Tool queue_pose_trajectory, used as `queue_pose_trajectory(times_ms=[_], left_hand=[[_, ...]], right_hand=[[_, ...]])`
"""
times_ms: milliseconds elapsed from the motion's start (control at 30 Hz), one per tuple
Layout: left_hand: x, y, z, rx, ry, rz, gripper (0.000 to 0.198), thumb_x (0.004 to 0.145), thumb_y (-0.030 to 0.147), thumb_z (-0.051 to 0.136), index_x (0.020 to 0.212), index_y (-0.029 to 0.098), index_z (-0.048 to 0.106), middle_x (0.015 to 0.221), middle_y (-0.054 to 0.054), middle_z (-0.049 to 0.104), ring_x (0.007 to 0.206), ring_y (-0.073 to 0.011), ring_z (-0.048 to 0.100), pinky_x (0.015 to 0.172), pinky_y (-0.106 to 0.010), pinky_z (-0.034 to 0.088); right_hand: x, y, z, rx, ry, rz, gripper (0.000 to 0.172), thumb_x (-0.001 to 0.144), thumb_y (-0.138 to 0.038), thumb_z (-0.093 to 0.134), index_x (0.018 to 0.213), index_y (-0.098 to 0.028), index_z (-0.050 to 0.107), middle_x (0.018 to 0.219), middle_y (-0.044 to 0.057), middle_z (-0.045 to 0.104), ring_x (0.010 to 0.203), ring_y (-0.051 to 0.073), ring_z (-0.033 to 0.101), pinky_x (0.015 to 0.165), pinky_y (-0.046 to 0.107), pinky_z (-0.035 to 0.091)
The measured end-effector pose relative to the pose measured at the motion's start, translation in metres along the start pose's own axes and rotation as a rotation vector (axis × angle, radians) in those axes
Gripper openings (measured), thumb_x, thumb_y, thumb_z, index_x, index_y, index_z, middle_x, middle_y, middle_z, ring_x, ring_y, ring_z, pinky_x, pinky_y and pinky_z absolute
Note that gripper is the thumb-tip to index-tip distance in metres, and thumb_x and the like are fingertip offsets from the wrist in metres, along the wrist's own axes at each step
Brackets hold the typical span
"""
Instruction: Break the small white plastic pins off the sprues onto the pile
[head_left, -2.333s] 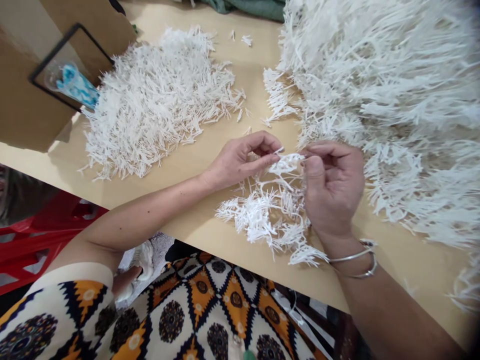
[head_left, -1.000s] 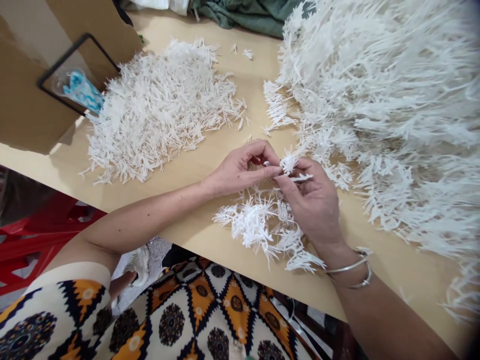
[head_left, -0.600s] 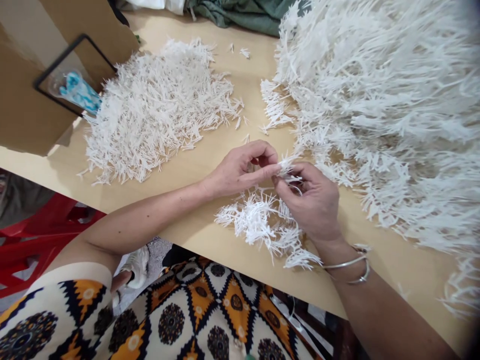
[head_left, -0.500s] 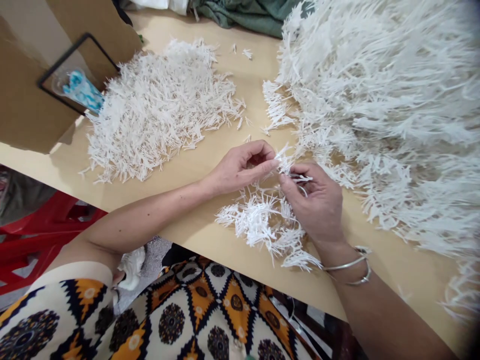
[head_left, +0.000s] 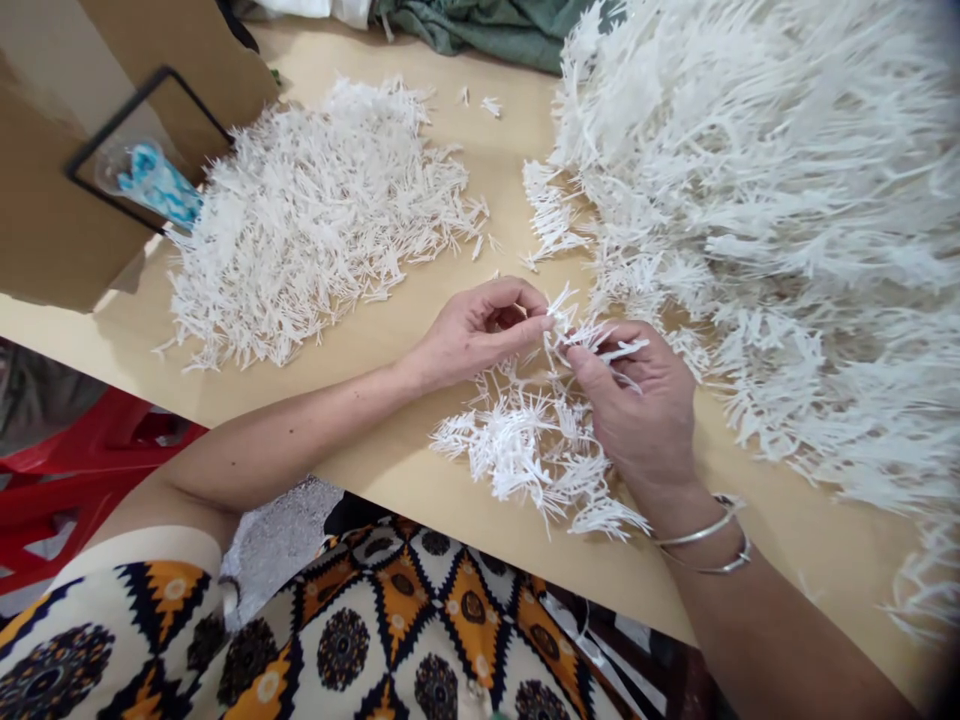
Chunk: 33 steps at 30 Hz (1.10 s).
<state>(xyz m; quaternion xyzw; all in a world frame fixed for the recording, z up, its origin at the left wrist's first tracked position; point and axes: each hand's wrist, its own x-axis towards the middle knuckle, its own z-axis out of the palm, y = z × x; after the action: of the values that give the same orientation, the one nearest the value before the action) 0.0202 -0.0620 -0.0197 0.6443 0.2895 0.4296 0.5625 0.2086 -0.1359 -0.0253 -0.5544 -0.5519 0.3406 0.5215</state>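
Observation:
Between my two hands is a white branching plastic piece (head_left: pixel 561 312) with thin, twig-like prongs. My left hand (head_left: pixel 491 330) pinches its left end between thumb and index finger. My right hand (head_left: pixel 637 400), with a silver bangle at the wrist, is closed on more white branching pieces (head_left: pixel 626 350) whose tips stick out over the fingers. Just below both hands a small heap of white branching pieces (head_left: pixel 517 440) lies on the tan table (head_left: pixel 375 420). How many pieces each hand grips is hidden by the fingers.
A wide pile of small white pieces (head_left: pixel 322 220) lies at left. A much larger tangled mass of white strands (head_left: pixel 765 200) covers the right. At far left stands a cardboard box (head_left: pixel 45 200) with a plastic cup of blue-and-white material (head_left: pixel 157 185). Green cloth (head_left: pixel 480 30) lies at the back.
My right hand has shifted slightly right, away from my left hand, and the white pieces in it stick out farther. My left hand stays nearly in place, still pinching.

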Motion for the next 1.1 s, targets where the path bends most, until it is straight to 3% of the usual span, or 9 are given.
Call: queue_pose_trajectory(times_ms=[200,333,467,533,733,800,900,967,1100], left_hand=[[-0.001,0.002,-0.001,-0.029,-0.029,-0.056,0.024,0.089,0.037,0.073,0.096,0.016,0.064,0.082,0.002,0.059,0.066,-0.0047,0.048,0.062,-0.021,0.041],[-0.001,0.006,-0.002,-0.066,-0.097,-0.079,0.023,0.091,0.036,0.069,0.097,0.017,0.059,0.082,0.001,0.056,0.069,-0.0058,0.05,0.064,-0.022,0.043],[0.0,0.003,-0.002,-0.112,-0.104,-0.041,0.036,0.089,0.045,0.075,0.104,0.019,0.056,0.095,-0.001,0.058,0.082,-0.0084,0.057,0.075,-0.023,0.049],[0.001,0.0,-0.002,-0.103,-0.091,-0.019,0.043,0.086,0.048,0.08,0.107,0.019,0.056,0.091,0.001,0.056,0.079,-0.0076,0.054,0.072,-0.022,0.047],[0.001,-0.005,-0.008,-0.043,-0.158,0.002,0.028,0.096,0.037,0.067,0.117,0.019,0.059,0.081,0.004,0.05,0.065,-0.0049,0.045,0.063,-0.019,0.041],[0.0,-0.004,-0.01,0.027,-0.192,0.076,0.025,0.096,0.031,0.065,0.119,0.019,0.063,0.083,0.003,0.053,0.069,-0.0059,0.049,0.066,-0.02,0.044],[-0.001,-0.002,-0.009,0.16,-0.159,0.169,0.022,0.095,0.031,0.067,0.113,0.018,0.071,0.101,-0.004,0.063,0.085,-0.0093,0.06,0.078,-0.023,0.05],[-0.002,0.0,-0.007,0.155,-0.13,0.124,0.026,0.096,0.038,0.067,0.11,0.017,0.072,0.103,-0.006,0.068,0.085,-0.0099,0.062,0.079,-0.024,0.051],[-0.004,0.002,-0.002,0.104,-0.14,-0.05,0.04,0.09,0.052,0.075,0.106,0.015,0.072,0.083,-0.001,0.067,0.064,-0.0058,0.052,0.059,-0.021,0.041]], right_hand=[[0.001,-0.009,0.003,-0.093,-0.081,-0.014,0.01,0.088,-0.025,0.073,0.094,-0.026,0.065,0.081,-0.001,0.066,0.064,0.012,0.059,0.056,0.028,0.05],[0.001,-0.011,0.003,-0.123,-0.049,-0.025,0.009,0.088,-0.024,0.072,0.092,-0.026,0.065,0.082,0.0,0.068,0.067,0.014,0.062,0.062,0.03,0.055],[0.001,-0.011,0.004,-0.187,-0.058,-0.009,0.007,0.087,-0.024,0.072,0.092,-0.025,0.067,0.08,-0.001,0.067,0.063,0.012,0.059,0.058,0.026,0.052],[0.001,-0.011,0.005,-0.217,-0.083,-0.011,0.009,0.087,-0.024,0.072,0.095,-0.024,0.07,0.083,-0.001,0.069,0.064,0.011,0.06,0.059,0.025,0.053],[0.004,-0.01,0.003,-0.134,0.074,0.015,0.019,0.081,-0.02,0.078,0.098,-0.023,0.068,0.085,-0.001,0.068,0.065,0.011,0.06,0.054,0.023,0.049],[0.005,-0.009,0.0,-0.135,0.051,-0.008,0.019,0.083,-0.02,0.077,0.1,-0.024,0.071,0.09,0.001,0.071,0.07,0.012,0.064,0.059,0.025,0.052],[0.004,-0.006,-0.003,-0.148,0.018,-0.077,0.019,0.087,-0.021,0.076,0.105,-0.026,0.075,0.099,0.002,0.075,0.087,0.016,0.07,0.078,0.031,0.058],[0.003,-0.005,-0.003,-0.166,0.026,-0.097,0.02,0.088,-0.022,0.075,0.108,-0.027,0.076,0.101,0.001,0.076,0.092,0.016,0.071,0.086,0.034,0.059],[0.0,-0.004,-0.001,-0.183,0.042,-0.104,0.024,0.086,-0.021,0.077,0.11,-0.026,0.074,0.101,0.002,0.077,0.092,0.018,0.072,0.088,0.037,0.061]])
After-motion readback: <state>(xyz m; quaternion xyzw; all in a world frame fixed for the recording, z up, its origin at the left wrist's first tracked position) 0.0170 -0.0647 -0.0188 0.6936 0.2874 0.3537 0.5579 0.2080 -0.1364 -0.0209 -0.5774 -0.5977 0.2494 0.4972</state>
